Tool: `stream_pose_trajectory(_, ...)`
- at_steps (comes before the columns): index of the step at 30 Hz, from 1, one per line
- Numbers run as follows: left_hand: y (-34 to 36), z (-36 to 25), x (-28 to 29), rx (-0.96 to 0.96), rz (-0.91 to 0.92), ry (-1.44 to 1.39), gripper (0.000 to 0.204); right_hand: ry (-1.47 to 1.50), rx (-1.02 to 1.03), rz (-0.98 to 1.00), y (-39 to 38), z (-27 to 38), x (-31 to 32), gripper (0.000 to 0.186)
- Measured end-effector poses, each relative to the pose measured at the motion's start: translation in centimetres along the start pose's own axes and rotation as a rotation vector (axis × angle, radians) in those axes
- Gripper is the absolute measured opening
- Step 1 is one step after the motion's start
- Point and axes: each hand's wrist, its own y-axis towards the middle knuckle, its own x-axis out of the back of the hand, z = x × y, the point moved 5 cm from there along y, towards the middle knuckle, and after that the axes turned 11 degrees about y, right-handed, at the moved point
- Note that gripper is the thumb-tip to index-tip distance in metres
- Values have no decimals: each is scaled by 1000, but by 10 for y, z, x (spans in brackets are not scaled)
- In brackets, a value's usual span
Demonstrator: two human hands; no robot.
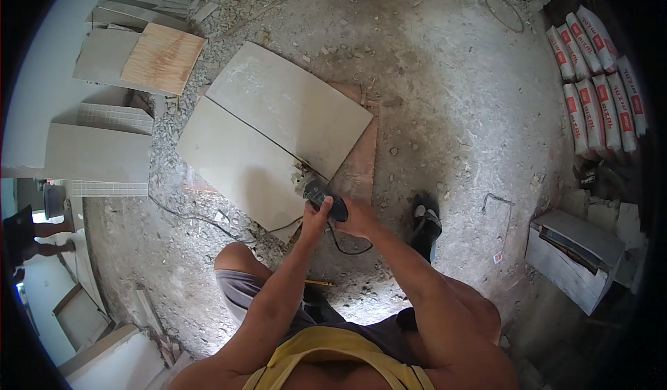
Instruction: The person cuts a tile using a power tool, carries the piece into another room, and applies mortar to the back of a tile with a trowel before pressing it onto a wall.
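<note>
Left hand (317, 218) and right hand (358, 218) closed round grinder (318, 193), apparently cutting grey slab (233, 147); next move needs steady tracking

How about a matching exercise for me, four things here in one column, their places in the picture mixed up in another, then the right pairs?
1. black handheld power tool
2. white-and-red sacks
3. tan wood-grained board
4. greyish-white rectangular box

A. upper left
B. lower right
C. between left hand and right hand
D. upper right

Pairs: 1-C, 2-D, 3-A, 4-B
</note>
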Motion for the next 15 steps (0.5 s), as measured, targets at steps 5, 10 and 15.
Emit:
stream_pose_trajectory(5, -3, 5, -5, 25, -16, 10, 50, 0, -26, 8, -4, -5, 3, 80)
stream_pose_trajectory(10, -7, 2, -9, 44, -10, 1, 46, 4, -53, 36, -7, -7, 2, 79)
stream_pose_trajectory(15, -7, 9, -6, 26, 17, -45, 47, -16, -52, 28, -11, 0, 3, 76)
